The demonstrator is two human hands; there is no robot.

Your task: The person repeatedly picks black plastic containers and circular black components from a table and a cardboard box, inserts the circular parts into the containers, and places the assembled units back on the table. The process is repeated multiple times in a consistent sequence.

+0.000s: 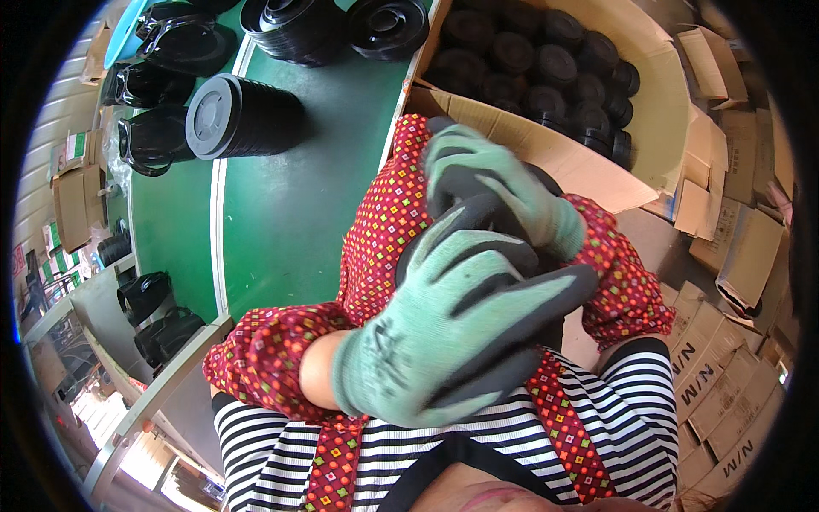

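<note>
My two hands, in green knitted gloves with dark grey palms and fingertips, are close together in front of my chest. My left hand (435, 328) is nearer to me, its fingers bent inward. Just beyond it, my right hand (503, 188) curls its fingers toward the left one. Dark shapes show between and behind the gloves; whether they are a held part or glove coating I cannot make out. Right behind the hands stands an open cardboard box (546, 162) with many round black lids (512, 53) in it.
On the green table (299, 213) at the left lie a stack of black lids (264, 119), several glossy black jugs (158, 136) and stacked black round parts (299, 30). A metal rail (153, 401) runs at the lower left. Flattened and folded cartons (717, 375) fill the right side.
</note>
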